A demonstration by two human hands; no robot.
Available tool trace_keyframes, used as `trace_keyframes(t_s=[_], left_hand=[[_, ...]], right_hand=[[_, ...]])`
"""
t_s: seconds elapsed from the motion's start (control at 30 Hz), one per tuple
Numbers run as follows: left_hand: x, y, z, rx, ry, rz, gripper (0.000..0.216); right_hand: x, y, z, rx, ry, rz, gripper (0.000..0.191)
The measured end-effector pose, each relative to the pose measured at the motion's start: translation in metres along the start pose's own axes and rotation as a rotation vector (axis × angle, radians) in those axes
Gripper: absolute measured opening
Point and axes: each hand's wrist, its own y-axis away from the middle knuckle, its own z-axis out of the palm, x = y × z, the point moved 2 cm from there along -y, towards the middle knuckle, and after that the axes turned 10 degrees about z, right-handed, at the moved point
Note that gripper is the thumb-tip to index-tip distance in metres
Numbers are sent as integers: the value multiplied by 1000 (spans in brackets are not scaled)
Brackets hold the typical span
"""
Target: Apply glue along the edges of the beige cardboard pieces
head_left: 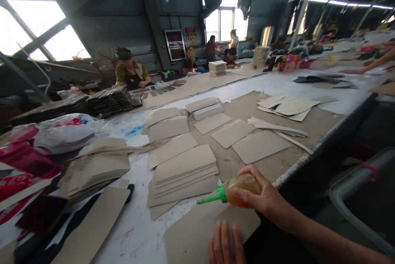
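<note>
Your right hand (268,200) was closed around a squeeze bottle (239,191) of amber liquid, thumb and fingers wrapped on its body, the green nozzle (210,199) pointing left above the far edge of a grey card (187,231); whether the tip touched anything, you could not tell. Your left hand (224,245) lay on that card, fingers nearly straight and slightly apart, pinching nothing visible, its palm cut off from view. The card's rounded right corner reached the table's near side. Just beyond the nozzle, a fanned card stack (185,169) took up the room ahead; to its left, a bare lane of white tabletop (135,218) ran beside more cards (98,167). On the right, loose cards and pale strips (277,127) lay near the worn table edge (296,168), with a plastic tub (336,194) beyond it. A plastic bag (66,132) bore red and blue print, unreadable; the red wall poster's (190,35) writing was too small to read.
</note>
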Motion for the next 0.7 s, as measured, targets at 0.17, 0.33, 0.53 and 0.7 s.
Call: trace_keyframes(t_s=[0.17,0.33,0.53,0.7], left_hand=[[-11,1,-31,-154,45,-77,36],[-12,-11,-51,-277,78,-43,33],[-12,-13,-50,-259,89,-89,29],[-10,-17,-52,-255,114,-137,26]], right_hand=[[0,6,14,-8,242,-183,32],[3,5,35,-6,380,-581,26],[-4,2,64,-84,430,-796,27],[-13,4,83,-128,472,-837,28]])
